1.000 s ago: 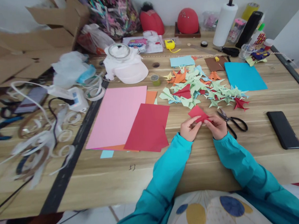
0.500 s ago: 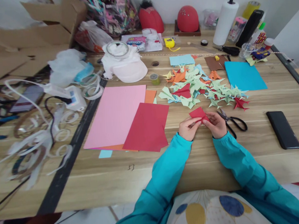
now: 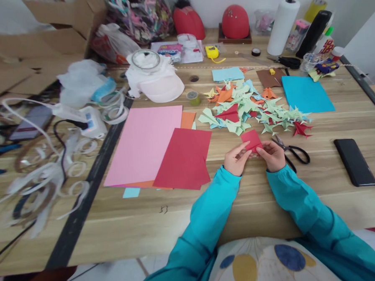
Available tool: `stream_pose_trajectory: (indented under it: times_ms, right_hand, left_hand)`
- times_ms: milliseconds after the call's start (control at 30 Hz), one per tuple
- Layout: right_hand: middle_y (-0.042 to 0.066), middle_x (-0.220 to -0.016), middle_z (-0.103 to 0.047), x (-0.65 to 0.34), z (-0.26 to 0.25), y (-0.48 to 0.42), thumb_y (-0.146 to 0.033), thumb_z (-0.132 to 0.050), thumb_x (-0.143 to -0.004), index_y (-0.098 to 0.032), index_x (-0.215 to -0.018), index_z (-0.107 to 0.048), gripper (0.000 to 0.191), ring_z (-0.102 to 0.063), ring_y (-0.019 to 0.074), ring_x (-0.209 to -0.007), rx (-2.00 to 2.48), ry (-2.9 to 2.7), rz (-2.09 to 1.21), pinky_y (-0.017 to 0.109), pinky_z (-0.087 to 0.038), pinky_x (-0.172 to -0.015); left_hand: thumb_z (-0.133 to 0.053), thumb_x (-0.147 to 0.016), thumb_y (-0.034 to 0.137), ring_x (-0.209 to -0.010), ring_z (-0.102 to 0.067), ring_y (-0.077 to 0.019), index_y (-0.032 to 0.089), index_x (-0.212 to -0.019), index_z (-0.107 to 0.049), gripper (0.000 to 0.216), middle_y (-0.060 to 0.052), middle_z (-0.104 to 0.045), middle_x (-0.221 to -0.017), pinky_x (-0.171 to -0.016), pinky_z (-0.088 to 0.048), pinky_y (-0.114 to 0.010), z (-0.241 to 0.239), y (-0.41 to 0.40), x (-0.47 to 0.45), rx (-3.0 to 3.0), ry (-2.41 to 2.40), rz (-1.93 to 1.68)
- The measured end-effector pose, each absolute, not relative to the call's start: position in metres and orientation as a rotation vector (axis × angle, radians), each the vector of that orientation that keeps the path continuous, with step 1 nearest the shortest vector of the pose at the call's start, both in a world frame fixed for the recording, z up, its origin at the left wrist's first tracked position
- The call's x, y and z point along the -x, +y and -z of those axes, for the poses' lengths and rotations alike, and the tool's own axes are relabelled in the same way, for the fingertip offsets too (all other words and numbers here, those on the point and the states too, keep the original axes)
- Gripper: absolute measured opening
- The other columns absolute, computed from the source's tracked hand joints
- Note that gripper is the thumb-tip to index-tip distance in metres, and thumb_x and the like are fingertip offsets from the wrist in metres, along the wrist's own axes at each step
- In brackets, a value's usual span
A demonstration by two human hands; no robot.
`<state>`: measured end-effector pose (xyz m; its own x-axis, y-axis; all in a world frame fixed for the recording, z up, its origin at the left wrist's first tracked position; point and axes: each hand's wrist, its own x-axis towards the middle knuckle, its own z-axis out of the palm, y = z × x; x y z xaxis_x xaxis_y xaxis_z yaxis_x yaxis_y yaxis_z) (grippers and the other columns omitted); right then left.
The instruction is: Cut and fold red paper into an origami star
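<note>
A small folded piece of red paper (image 3: 251,139) is held between both hands, just above the table. My left hand (image 3: 237,158) pinches its left edge with thumb and fingers. On its lower right edge, my right hand (image 3: 272,155) grips with the thumb on top. Black-handled scissors (image 3: 293,151) lie just right of my right hand. Beyond the hands is a heap of folded paper cranes (image 3: 242,102), mostly pale green, with orange, red and blue ones. Larger red sheets (image 3: 184,159) lie to the left, partly over a pink sheet (image 3: 145,138).
A black phone (image 3: 355,162) lies at the right. Blue paper (image 3: 307,94) and a yellow tape measure (image 3: 212,52) are farther back. A white cap (image 3: 161,85), a power strip (image 3: 92,122) and tangled white strips (image 3: 48,181) occupy the left, near a cardboard box (image 3: 60,46).
The red paper has turned slightly between my fingers and shows more of its flat square face. Both hands stay in nearly the same place.
</note>
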<state>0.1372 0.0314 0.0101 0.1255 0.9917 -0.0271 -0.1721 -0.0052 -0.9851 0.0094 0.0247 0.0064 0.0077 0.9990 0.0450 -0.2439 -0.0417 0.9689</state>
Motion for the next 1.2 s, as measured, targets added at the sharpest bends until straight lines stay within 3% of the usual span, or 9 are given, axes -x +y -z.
stream_pose_trajectory:
  times_ms: [333,633,1200]
  right_hand:
    - [0.000,-0.060,-0.067,-0.140,0.001,0.034,-0.032,-0.074,-0.059,-0.018,-0.079,-0.065,0.026,-0.059,0.0122,-0.050,1.125,-0.964,-1.294,0.027,-0.050,-0.049]
    - [-0.001,-0.054,-0.065,-0.140,-0.003,0.032,-0.035,-0.072,-0.061,-0.019,-0.064,-0.064,0.019,-0.058,0.0126,-0.047,1.171,-1.059,-1.237,0.028,-0.051,-0.048]
    - [-0.002,-0.058,-0.064,-0.141,0.005,0.034,-0.035,-0.071,-0.062,-0.019,-0.071,-0.060,0.021,-0.058,0.0124,-0.047,1.133,-0.928,-1.311,0.026,-0.050,-0.045]
  left_hand:
    - [-0.071,-0.061,0.028,-0.059,-0.064,-0.0117,0.013,-0.097,-0.065,0.039,-0.001,-0.063,-0.064,-0.062,-0.054,-0.023,-0.004,0.026,-0.010,-0.923,1.031,-1.358]
    - [-0.072,-0.058,0.031,-0.056,-0.063,-0.0129,0.012,-0.096,-0.065,0.043,-0.002,-0.064,-0.064,-0.059,-0.055,-0.026,-0.003,0.028,-0.011,-0.876,1.011,-1.338]
    - [-0.071,-0.060,0.027,-0.054,-0.061,-0.0097,0.014,-0.092,-0.067,0.035,0.001,-0.060,-0.061,-0.057,-0.052,-0.021,-0.003,0.028,-0.012,-0.967,1.121,-1.400]
